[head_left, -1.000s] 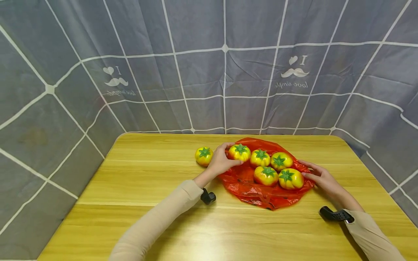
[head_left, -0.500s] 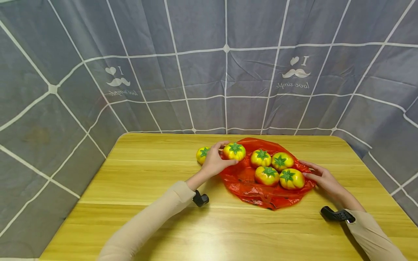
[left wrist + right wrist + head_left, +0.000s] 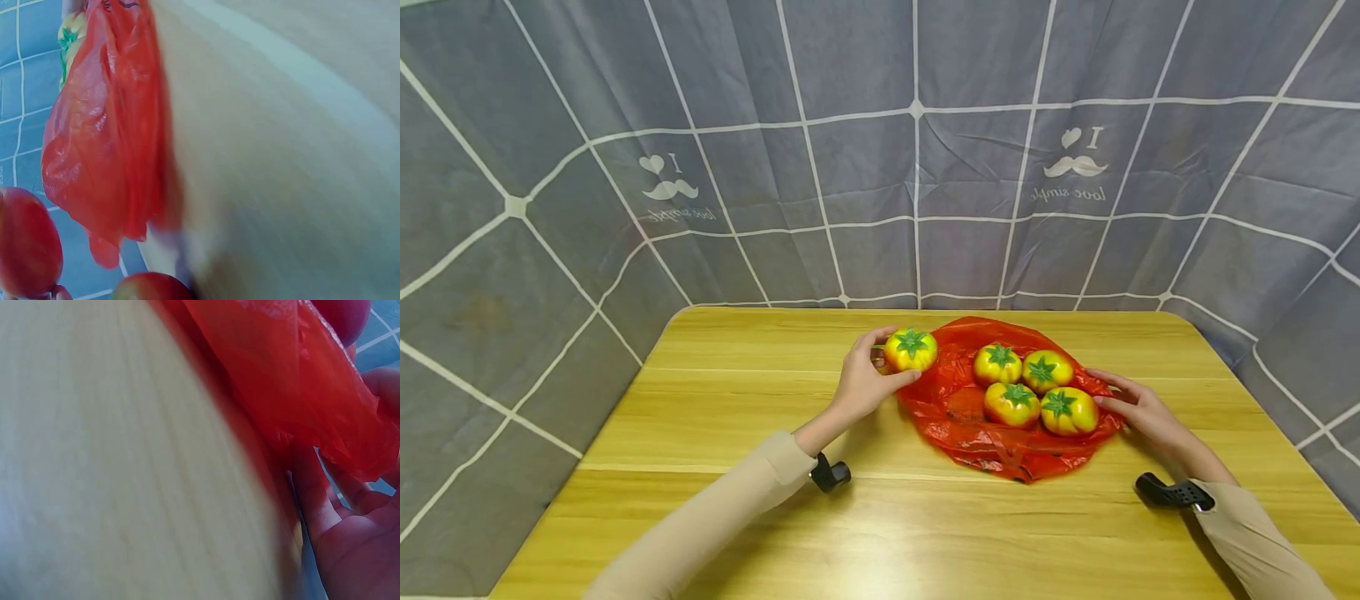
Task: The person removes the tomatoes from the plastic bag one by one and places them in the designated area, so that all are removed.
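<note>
A yellow-red tomato [image 3: 911, 350] with a green star-shaped top is held between the thumb and fingers of my left hand [image 3: 861, 379], just left of the red plastic bag [image 3: 955, 417]. Its red underside shows in the left wrist view as a held tomato [image 3: 28, 244]. Another tomato [image 3: 153, 287] peeks in at that view's bottom edge; my left hand mostly hides it in the head view. Several tomatoes [image 3: 1011, 405] lie in the spread bag. My right hand [image 3: 1150, 415] holds the bag's right edge, with thumb and fingers on either side of the plastic [image 3: 350, 419].
The wooden table [image 3: 737, 400] extends around the bag. A grey curtain [image 3: 850, 167] with white lines hangs behind and along the sides. Black wrist straps [image 3: 1172, 493] sit on both forearms.
My left hand has carried the tomato leftward, off the bag's left part, and now covers most of the tomato lying at the left. My right hand stays at the bag's edge.
</note>
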{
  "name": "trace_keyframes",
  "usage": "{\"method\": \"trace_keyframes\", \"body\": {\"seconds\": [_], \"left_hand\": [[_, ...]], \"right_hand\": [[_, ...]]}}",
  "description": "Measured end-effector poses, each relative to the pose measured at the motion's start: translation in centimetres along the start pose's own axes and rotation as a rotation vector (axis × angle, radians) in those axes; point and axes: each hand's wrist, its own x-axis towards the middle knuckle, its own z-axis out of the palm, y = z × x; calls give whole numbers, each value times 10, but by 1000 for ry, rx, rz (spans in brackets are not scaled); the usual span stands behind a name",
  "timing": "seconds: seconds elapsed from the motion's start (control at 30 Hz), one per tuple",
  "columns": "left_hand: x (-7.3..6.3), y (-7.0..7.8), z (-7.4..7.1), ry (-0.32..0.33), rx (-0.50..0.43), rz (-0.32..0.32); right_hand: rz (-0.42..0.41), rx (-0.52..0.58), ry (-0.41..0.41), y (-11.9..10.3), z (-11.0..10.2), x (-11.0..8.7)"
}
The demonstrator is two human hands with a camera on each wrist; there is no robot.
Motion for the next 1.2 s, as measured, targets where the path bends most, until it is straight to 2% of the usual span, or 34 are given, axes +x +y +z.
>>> {"method": "trace_keyframes", "body": {"seconds": [0.2, 0.43, 0.8, 0.97, 1.2], "left_hand": [[-7, -9, -17, 42, 2, 6], [-6, -22, -40, 127, -2, -17], [-11, -48, -70, 177, 38, -67], [-11, -56, -82, 156, 96, -133], [-7, -60, -90, 88, 149, -231]], "right_hand": [[-4, 12, 2, 0, -1, 0], [-20, -28, 3, 0, -2, 0], [9, -6, -12, 2, 0, -1], [8, -1, -3, 2, 0, -1], [28, 34, -20, 2, -1, -2]]}}
